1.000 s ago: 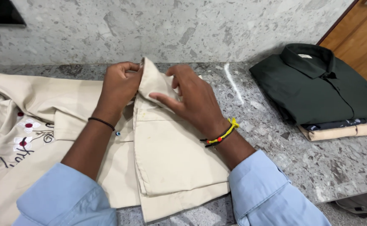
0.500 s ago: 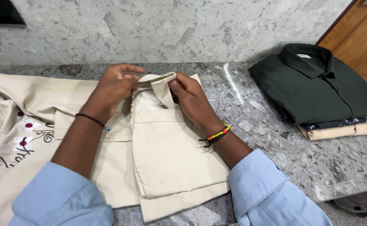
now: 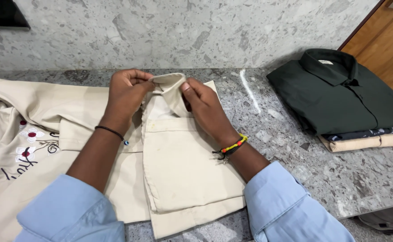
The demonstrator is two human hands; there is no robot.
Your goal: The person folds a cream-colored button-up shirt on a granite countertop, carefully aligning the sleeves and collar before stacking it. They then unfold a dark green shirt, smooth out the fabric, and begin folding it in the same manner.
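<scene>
I'm pinching the collar of the folded cream cotton shirt (image 3: 178, 166) with my left hand (image 3: 127, 92) and right hand (image 3: 203, 105), both closed on it; fingertips are hiding underneath, left of the dark green folded shirt (image 3: 340, 92).

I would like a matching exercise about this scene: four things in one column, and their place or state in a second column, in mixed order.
Things:
1. dark green shirt
2. beige shirt collar
3. embroidered flowers
4. beaded bracelet

Place or state:
a. on the right wrist
b. pinched between left hand and right hand
c. on top of the folded pile at the right
d. on the cloth at the far left

Pairs: 1-c, 2-b, 3-d, 4-a
</scene>
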